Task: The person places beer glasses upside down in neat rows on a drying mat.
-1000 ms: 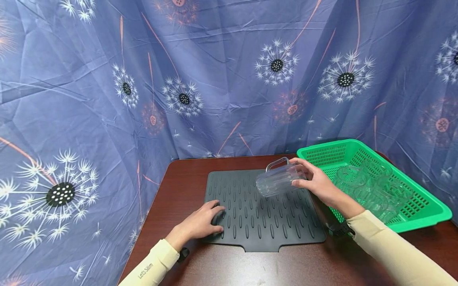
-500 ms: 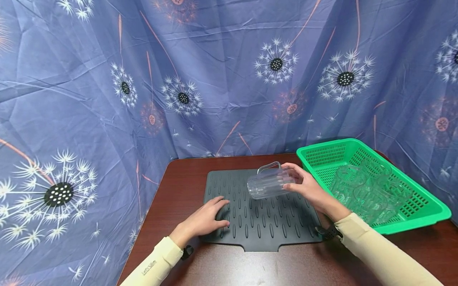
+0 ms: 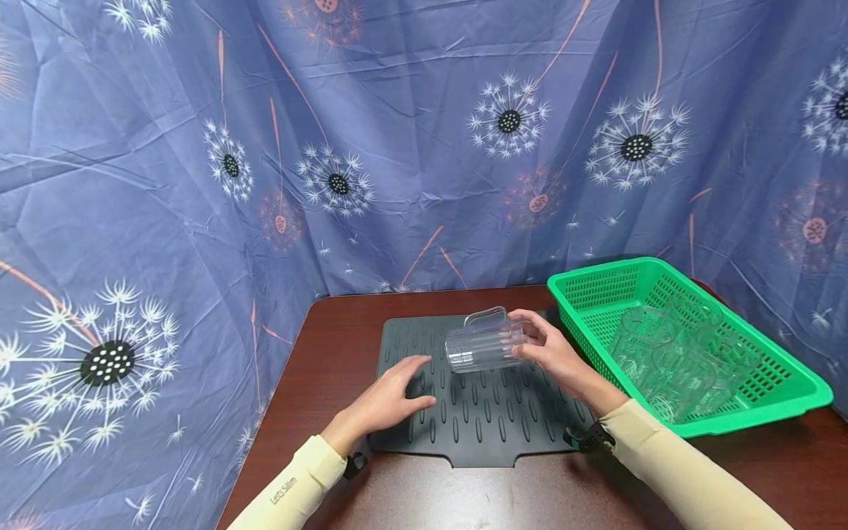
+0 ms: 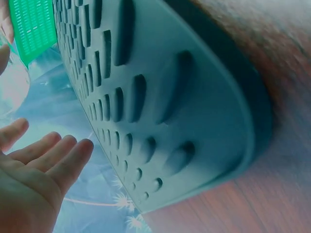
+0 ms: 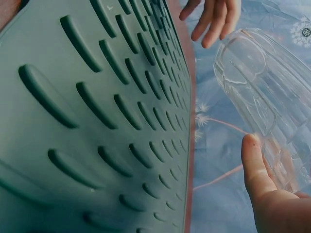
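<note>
A clear mug [image 3: 482, 346] with a handle lies sideways in the air over the dark ribbed mat [image 3: 486, 412]. My right hand [image 3: 546, 350] grips it near its right end, thumb on the near side. In the right wrist view the thumb presses against the clear wall of the mug [image 5: 265, 77]. To the left, my left hand [image 3: 387, 397] hovers over the mat's left part, fingers extended and spread, apart from the mug. The left wrist view shows that left hand [image 4: 39, 170] holding nothing.
At the right a green basket [image 3: 755, 425] holds several clear mugs [image 3: 682, 368]. Both it and the mat rest on a brown table [image 3: 331, 346]. A blue patterned curtain [image 3: 411, 147] hangs behind and to the left.
My right hand has carried the mug leftward, away from the basket and further over the mat. My left hand has moved slightly up and right, toward the mug.
</note>
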A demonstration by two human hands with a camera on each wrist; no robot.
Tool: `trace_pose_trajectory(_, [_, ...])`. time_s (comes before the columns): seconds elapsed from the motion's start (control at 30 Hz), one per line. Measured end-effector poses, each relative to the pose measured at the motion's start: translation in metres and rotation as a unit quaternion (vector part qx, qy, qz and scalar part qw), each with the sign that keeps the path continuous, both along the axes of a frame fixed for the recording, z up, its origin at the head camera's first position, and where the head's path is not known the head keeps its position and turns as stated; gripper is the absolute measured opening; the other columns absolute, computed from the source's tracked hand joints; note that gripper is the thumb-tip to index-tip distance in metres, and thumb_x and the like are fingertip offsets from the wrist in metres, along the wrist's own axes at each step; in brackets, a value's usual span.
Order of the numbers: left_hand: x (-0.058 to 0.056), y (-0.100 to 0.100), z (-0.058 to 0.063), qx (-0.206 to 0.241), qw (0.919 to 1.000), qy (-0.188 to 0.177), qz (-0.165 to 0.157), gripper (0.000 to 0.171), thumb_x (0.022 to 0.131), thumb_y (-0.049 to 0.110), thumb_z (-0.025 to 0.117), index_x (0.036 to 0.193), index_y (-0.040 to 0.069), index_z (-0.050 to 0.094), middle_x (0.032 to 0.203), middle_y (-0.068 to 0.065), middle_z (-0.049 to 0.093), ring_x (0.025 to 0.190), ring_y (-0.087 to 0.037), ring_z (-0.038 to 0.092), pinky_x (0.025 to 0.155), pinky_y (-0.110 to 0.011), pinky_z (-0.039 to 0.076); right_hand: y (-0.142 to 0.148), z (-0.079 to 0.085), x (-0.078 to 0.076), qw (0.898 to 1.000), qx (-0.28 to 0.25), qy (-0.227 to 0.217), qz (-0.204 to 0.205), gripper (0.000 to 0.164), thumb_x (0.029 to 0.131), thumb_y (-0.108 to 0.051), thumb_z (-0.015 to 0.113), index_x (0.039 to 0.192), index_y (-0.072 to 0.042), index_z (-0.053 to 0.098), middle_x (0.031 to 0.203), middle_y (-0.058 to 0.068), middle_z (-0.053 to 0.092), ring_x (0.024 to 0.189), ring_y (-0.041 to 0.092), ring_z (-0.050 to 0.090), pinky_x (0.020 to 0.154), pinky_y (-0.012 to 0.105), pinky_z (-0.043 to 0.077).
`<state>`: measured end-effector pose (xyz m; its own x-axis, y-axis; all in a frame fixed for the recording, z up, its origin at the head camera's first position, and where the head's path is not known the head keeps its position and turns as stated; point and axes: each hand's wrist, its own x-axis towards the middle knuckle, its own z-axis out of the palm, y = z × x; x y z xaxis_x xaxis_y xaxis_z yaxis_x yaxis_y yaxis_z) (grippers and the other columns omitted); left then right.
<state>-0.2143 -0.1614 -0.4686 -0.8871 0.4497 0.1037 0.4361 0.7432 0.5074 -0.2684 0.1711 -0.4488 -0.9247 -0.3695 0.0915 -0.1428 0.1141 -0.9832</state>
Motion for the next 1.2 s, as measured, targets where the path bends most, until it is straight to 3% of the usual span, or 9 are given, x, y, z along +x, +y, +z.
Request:
trace_pose_trajectory(0.23, [-0.003,0.006,0.001,0.039,0.9992,-0.001,0.002,0.078,0.092,0.045,0.071,0.156,0.017,0.037,0.156,-0.003,0.043,0.144,-0.022,0.042,0.114,-0.046,0.039,-0.01,-0.006,0.001,0.999,-0.028,-0.007,0.013,0.06,0.093,-0.004,0.058,0.148,-0.013,0.039,0.142,0.02,0.046,0.112,0.021,0.062,0.09,0.033,0.055])
trace_pose_trajectory(0.47, [-0.005,0.009,0.001,0.083,0.9953,-0.047,0.014,0.087,0.092,0.053,0.069,0.16,0.021,0.026,0.16,-0.004,0.037,0.138,-0.025,0.05,0.104,-0.047,0.048,-0.021,-0.009,0.002,0.999,-0.036,-0.023,0.023,0.062,0.09,-0.003,0.058,0.148,-0.013,0.038,0.141,0.02,0.046,0.111,0.026,0.061,0.091,0.036,0.055])
trace_pose_trajectory(0.67, [-0.007,0.012,-0.001,0.141,0.9858,-0.089,0.018,0.091,0.093,0.05,0.068,0.162,0.019,0.018,0.159,-0.007,0.037,0.137,-0.025,0.05,0.104,-0.048,0.048,-0.031,-0.01,0.002,0.998,-0.042,-0.03,0.029,0.062,0.089,-0.004,0.057,0.148,-0.012,0.038,0.14,0.019,0.047,0.109,0.024,0.06,0.091,0.035,0.055])
trace_pose_trajectory(0.93, [-0.009,0.016,-0.002,0.211,0.9705,-0.108,0.045,0.088,0.095,0.045,0.068,0.162,0.022,0.017,0.152,-0.018,0.045,0.124,-0.033,0.061,0.095,-0.046,0.054,-0.042,-0.009,0.004,0.997,-0.06,-0.033,0.044,0.064,0.088,-0.002,0.058,0.148,-0.008,0.036,0.137,0.022,0.048,0.107,0.022,0.06,0.087,0.032,0.055])
trace_pose_trajectory(1.2, [-0.011,0.018,-0.002,0.23,0.9628,-0.126,0.066,0.08,0.098,0.049,0.06,0.161,0.025,0.017,0.148,-0.026,0.046,0.131,-0.037,0.054,0.102,-0.053,0.047,-0.051,-0.009,0.005,0.995,-0.064,-0.037,0.061,0.066,0.086,-0.005,0.061,0.147,-0.01,0.036,0.136,0.023,0.048,0.109,0.024,0.059,0.087,0.034,0.054])
